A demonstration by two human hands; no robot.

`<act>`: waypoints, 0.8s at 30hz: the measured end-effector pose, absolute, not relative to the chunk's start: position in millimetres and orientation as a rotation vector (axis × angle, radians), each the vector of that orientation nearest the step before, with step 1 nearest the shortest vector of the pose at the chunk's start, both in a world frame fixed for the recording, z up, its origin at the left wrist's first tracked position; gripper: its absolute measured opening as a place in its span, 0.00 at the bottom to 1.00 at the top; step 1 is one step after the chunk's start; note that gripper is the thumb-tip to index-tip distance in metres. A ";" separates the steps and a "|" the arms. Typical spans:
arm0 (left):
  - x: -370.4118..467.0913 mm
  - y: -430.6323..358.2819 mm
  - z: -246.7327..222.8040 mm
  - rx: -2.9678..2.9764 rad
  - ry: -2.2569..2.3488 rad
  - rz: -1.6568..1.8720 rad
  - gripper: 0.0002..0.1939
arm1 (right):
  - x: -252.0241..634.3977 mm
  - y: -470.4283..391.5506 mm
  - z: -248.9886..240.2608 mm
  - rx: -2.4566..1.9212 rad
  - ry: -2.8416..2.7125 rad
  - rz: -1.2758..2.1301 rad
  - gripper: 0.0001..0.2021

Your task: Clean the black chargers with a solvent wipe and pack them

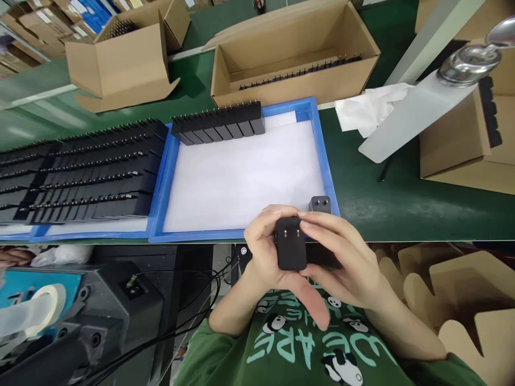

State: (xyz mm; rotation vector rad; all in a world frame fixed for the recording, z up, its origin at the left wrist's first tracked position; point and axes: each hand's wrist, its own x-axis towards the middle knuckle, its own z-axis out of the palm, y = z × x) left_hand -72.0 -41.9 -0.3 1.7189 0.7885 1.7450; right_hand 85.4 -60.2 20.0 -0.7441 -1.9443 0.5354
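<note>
Green bench (402, 203) carrying two blue trays: the near tray (325, 161) has one row of about nine black adapters (219, 126) along its far edge, one loose adapter (319, 204) at its near right corner, and bare white liner between. Just below that tray's near rim, left hand (261, 246) and right hand (346, 257) both grip one adapter (290, 244), prongs up. Left of it, the second tray (80, 234) is packed in about five rows.
</note>
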 end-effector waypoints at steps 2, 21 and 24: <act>-70.9 -41.6 1.4 1.731 0.747 1.709 0.49 | 86.3 -59.8 17.8 -0.746 -1.938 0.562 0.35; -121.2 -38.8 23.6 1.701 0.828 1.326 0.27 | 96.4 -56.3 18.1 -0.606 -1.677 0.761 0.49; -111.2 -44.9 30.7 1.757 0.744 1.144 0.35 | 93.4 -54.7 19.8 -0.570 -1.666 0.817 0.48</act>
